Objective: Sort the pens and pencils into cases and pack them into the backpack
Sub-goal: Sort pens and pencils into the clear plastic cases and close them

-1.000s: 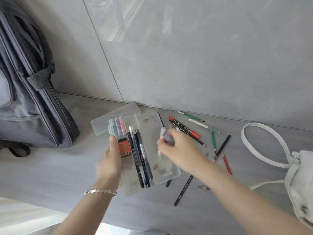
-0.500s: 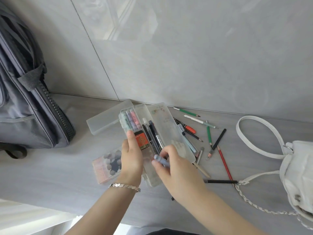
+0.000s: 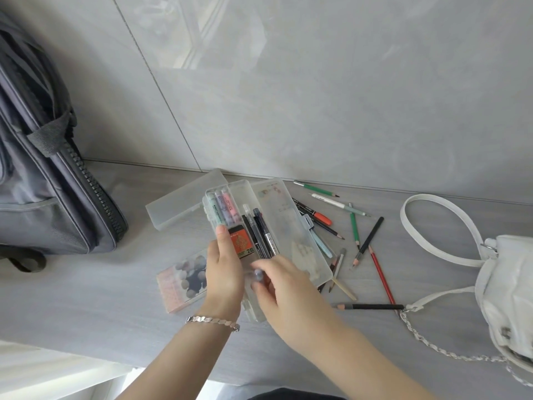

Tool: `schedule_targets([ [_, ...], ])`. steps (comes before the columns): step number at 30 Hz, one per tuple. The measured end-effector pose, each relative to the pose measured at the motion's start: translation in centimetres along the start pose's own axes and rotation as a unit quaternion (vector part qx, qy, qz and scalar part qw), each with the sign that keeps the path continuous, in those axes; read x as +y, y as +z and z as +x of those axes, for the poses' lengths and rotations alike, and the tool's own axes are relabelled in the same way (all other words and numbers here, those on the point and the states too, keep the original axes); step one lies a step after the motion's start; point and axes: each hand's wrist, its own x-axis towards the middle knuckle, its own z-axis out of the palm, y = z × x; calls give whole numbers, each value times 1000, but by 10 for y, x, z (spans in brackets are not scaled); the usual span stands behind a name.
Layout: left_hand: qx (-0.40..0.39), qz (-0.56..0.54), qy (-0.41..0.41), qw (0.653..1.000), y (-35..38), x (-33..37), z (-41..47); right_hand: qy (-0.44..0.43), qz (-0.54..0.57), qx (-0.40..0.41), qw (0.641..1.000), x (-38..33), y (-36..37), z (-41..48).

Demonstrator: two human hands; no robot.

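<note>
An open clear plastic pencil case [image 3: 236, 194] lies tilted in my left hand [image 3: 223, 272], whose thumb presses on its tray. Inside are pastel highlighters [image 3: 220, 209], an orange 2B lead box [image 3: 240, 243] and black pens [image 3: 264, 235]. My right hand [image 3: 281, 287] pinches a blue-grey pen [image 3: 257, 275] at the tray's near end. The case lid [image 3: 291, 229] lies open to the right. Several loose pens and pencils [image 3: 354, 226] are scattered on the table to the right. The grey backpack [image 3: 43, 183] stands at far left.
A second frosted case [image 3: 178, 203] lies behind the open one, and a patterned pink case [image 3: 184, 281] lies under my left hand. A white handbag [image 3: 507, 290] with strap and chain sits at the right edge. A tiled wall rises right behind the table [image 3: 86, 301].
My right hand brought the blue-grey pen from above the lid down to the near end of the tray. The case tilted in my left hand, uncovering the patterned pink case.
</note>
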Motion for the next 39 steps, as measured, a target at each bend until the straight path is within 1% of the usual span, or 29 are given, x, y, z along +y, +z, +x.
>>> schedule_targets([
  [3, 4, 1, 8, 1000, -3, 0, 0, -22, -53, -1, 998, 3, 2, 1],
  [7, 13, 16, 10, 1000, -7, -1, 2, -100, -199, -35, 974, 2, 5, 7],
  [9, 20, 20, 15, 999, -13, -2, 7, -116, -204, -61, 970, 5, 7, 13],
  [10, 23, 26, 18, 999, -17, -1, 10, -116, -182, -68, 974, 7, 6, 16],
  [11, 30, 36, 23, 999, -23, -1, 14, -110, -153, -57, 980, 9, 3, 20],
  [13, 47, 55, 28, 997, -36, 0, 24, -62, -114, 23, 991, 21, -5, 31],
  [15, 53, 56, 33, 997, -48, 0, 33, 53, -121, 101, 986, 44, -16, 48],
  [16, 58, 53, 31, 996, -53, 0, 36, 115, -133, 112, 978, 57, -21, 57],
  [17, 63, 48, 27, 996, -58, 1, 39, 163, -148, 105, 970, 67, -24, 64],
  [18, 66, 43, 24, 997, -62, 0, 40, 192, -164, 86, 964, 76, -24, 70],
  [19, 68, 42, 22, 997, -64, 1, 40, 204, -187, 56, 959, 82, -21, 75],
  [21, 71, 43, 20, 996, -68, 1, 39, 191, -261, -11, 946, 87, -9, 80],
  [23, 63, 39, 13, 997, -70, 0, 37, 182, -317, -43, 930, 91, 2, 84],
  [25, 57, 37, 10, 998, -71, -1, 36, 197, -327, -32, 923, 94, 7, 88],
  [29, 44, 33, 6, 998, -68, -4, 34, 251, -300, -7, 920, 99, 7, 96],
  [31, 43, 37, 0, 998, -65, -6, 33, 263, -311, -18, 913, 99, 5, 97],
  [34, 33, 39, -8, 999, -62, -7, 32, 256, -348, -40, 901, 95, 8, 98],
  [36, 32, 46, -13, 998, -59, -7, 31, 262, -334, -40, 905, 95, 10, 98],
  [38, 29, 55, -7, 998, -57, -7, 30, 274, -250, -6, 929, 95, 6, 98],
  [39, 29, 61, -6, 998, -56, -8, 29, 262, -190, 26, 946, 94, 2, 98],
])
